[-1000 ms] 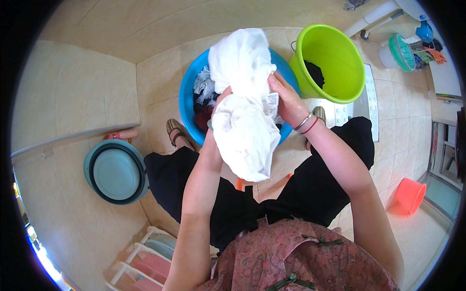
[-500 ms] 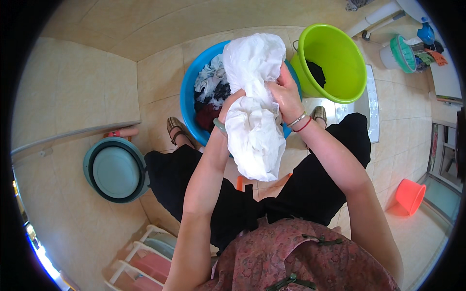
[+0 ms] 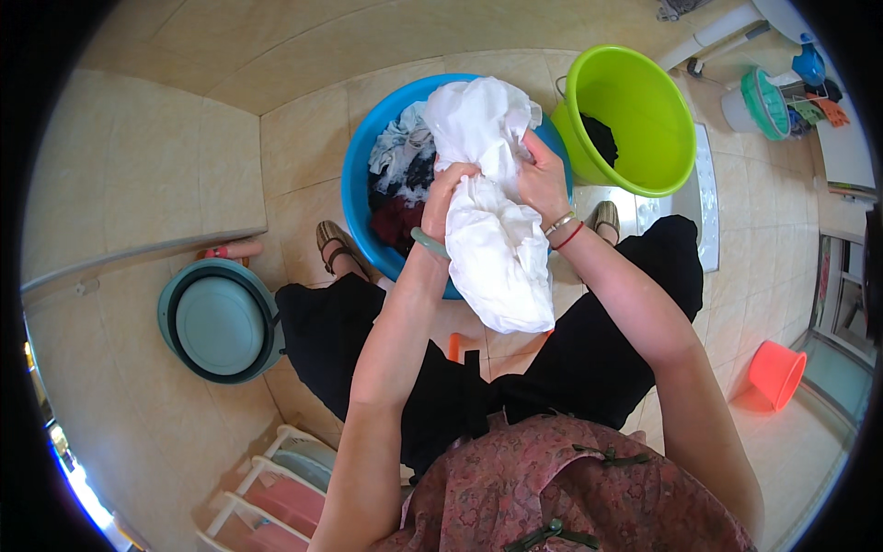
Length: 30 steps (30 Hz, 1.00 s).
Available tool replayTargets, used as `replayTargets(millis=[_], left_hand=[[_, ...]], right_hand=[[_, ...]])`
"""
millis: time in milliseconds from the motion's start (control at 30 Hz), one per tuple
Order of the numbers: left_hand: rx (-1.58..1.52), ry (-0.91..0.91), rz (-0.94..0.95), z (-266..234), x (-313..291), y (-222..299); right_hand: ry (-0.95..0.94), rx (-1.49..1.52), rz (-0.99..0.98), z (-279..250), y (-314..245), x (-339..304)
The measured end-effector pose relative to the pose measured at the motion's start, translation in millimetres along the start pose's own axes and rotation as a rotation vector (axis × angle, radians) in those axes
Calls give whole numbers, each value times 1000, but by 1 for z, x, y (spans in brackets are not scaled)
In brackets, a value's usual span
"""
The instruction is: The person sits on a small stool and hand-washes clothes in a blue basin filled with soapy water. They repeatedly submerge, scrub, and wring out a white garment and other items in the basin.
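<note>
A bunched white cloth (image 3: 501,253), perhaps a garment, is gripped at its middle by both hands above a round blue basin (image 3: 361,138). My left hand (image 3: 445,198), with a green bangle at the wrist, closes on the cloth's left side. On the other side my right hand (image 3: 544,179) has its fingers wrapped in the folds. One end of the cloth bulges over the far part of the basin, while the other hangs toward my lap. Wet laundry (image 3: 400,156) in pale, black and dark red lies in the basin, with suds on it.
A lime-green bucket (image 3: 671,115) with a dark cloth (image 3: 598,140) inside stands right of the basin. Grey-green basins (image 3: 221,327) are at the left by the wall. An orange-red bucket (image 3: 777,373) is at the far right. A white rack (image 3: 267,488) stands at the lower left.
The white cloth has been lowered slightly at its far end and its near end has swung a little right. Both hands keep hold, the left having shifted right.
</note>
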<state>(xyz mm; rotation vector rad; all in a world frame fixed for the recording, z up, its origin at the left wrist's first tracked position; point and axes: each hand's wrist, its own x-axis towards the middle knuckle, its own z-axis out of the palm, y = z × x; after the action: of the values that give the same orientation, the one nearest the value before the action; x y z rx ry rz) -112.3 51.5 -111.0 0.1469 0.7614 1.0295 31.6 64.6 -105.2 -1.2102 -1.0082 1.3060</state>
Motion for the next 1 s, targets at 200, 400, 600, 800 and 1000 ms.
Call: replayTargets(millis=[200,400,600,800,1000], left_hand=[[92,-138,288,38,-4,1],[216,-178,271,31,-2,-3],[307,-24,65,30,-7,2],[208,-63,18,24,0,-2],[35,-192,-63,4,14,-8]], right_hand=[[57,-273,-275,-10,28,7],[-4,-689,-573,-5,7,-8],[-114,-681,-578,-1,-7,-22],[-138,-638,-487,-6,-8,-24],[-114,-343,-143,-3,-23,-27]])
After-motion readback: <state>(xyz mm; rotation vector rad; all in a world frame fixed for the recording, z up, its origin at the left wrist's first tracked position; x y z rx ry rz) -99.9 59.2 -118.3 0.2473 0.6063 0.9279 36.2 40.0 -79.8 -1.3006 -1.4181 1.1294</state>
